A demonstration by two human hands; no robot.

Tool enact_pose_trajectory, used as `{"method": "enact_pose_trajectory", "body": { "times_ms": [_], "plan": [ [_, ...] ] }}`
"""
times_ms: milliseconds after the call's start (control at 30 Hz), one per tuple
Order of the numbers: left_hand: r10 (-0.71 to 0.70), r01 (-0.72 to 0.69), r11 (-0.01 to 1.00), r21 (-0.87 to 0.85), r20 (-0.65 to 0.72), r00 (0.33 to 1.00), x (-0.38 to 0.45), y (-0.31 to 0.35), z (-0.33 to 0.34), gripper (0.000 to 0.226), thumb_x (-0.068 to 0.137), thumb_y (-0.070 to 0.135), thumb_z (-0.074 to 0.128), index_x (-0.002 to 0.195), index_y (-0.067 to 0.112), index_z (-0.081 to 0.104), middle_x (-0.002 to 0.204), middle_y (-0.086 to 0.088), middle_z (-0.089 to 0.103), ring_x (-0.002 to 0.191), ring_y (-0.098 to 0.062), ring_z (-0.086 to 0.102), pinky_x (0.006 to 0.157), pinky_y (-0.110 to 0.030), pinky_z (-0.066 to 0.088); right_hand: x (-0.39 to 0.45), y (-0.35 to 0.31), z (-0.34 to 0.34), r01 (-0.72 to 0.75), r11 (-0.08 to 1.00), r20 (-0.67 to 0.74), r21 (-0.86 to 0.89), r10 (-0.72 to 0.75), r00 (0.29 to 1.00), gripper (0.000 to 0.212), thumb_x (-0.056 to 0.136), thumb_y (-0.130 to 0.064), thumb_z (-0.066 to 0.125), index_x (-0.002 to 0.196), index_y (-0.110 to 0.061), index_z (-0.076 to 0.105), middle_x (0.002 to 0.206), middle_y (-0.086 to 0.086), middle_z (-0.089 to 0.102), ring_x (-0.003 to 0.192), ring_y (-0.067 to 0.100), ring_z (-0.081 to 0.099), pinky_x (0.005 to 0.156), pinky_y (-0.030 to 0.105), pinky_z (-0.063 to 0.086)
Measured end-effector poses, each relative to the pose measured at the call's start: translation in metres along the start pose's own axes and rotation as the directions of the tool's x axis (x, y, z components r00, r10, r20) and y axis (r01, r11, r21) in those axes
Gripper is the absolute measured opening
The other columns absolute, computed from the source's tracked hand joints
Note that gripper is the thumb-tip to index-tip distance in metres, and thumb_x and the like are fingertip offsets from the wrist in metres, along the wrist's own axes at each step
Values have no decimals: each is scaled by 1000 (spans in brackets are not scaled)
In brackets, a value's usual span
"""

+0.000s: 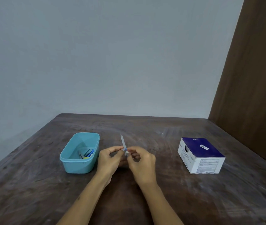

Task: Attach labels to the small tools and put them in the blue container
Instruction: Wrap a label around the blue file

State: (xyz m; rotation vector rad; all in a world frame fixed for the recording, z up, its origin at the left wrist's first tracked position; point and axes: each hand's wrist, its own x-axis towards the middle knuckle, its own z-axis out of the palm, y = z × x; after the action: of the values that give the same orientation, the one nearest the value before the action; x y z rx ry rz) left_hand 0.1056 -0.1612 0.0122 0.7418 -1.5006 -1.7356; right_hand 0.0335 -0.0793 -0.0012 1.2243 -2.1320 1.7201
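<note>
Dark brown wooden table (pixel 145 127), scuffed and streaked pale. On its left part, light blue oblong plastic container (pixel 73 166) with a few small tools inside. On its right part, well apart from the container, white-and-navy cardboard box (pixel 201 155).

bare forearms, sleeveless, ringless hands (pixel 125 161)
</note>
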Motion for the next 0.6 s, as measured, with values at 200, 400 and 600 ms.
{"method": "enact_pose_trajectory", "body": {
  "times_ms": [200, 400, 600],
  "plan": [
    [30, -29, 1000, 5, -13, 999, -2, 1, -1, 13, 85, 4, 63, 97, 4, 69, 88, -15, 71, 78, -24, 70, 58, -25, 58, 0, -3, -2, -115, 990, 16, 85, 114, 993, 13, 74, -9, 72, 81, -20, 70, 69, -9, 67, 67, 4, 64, 60, 15, 53],
    [-22, 10, 996, 92, 125, 992, -5, 0, 2, 13, 85, 3, 63, 94, 3, 72, 89, -18, 72, 80, -26, 70, 61, -30, 58, 5, -4, -6, -153, 964, -63, 217, 171, 983, 15, 81, -9, 70, 92, -19, 70, 81, -9, 70, 77, -2, 66, 67, 12, 52],
    [-28, 7, 987, 159, 128, 991, -7, 5, 1, 15, 82, -5, 62, 85, 5, 72, 75, -15, 71, 65, -22, 70, 56, -30, 58, 5, -5, -5, -224, 933, -93, 281, 259, 961, 20, 77, -11, 74, 86, -28, 66, 76, -5, 69, 72, 5, 66, 64, 19, 55]
  ]
}}
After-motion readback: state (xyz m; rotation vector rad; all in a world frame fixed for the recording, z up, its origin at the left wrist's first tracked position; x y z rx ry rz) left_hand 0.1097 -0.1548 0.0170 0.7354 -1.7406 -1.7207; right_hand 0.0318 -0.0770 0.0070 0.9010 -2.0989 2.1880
